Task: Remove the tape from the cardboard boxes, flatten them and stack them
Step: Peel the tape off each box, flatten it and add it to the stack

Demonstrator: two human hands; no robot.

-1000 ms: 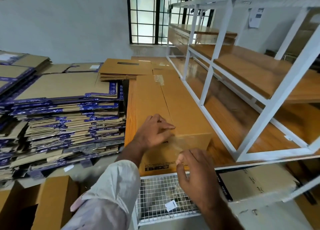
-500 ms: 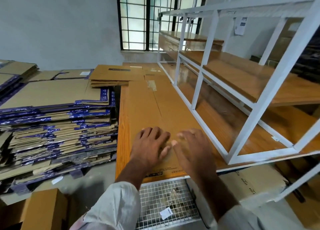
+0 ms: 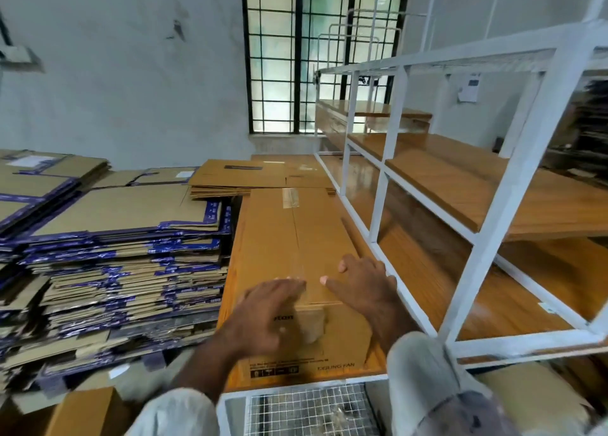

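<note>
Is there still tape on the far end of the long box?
Yes, a strip of clear tape sits across the seam at the box's far end.

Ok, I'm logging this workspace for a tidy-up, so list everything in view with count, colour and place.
long cardboard box: one, brown, lying on the wooden table, near end under the hands
clear tape: one patch at the box's far end, more along the seam
wooden table: one, orange-brown, centre
flattened boxes with blue tape: a tall stack, count unclear, left
plain flattened boxes: small stack, brown, beyond the box
white metal rack: one, wooden shelves, right
wire mesh basket: one, white, under the table's near edge
barred window: one, dark frame, back wall
left hand: fingers spread, on the box's near end
right hand: fingers spread, flat on the box top
</note>
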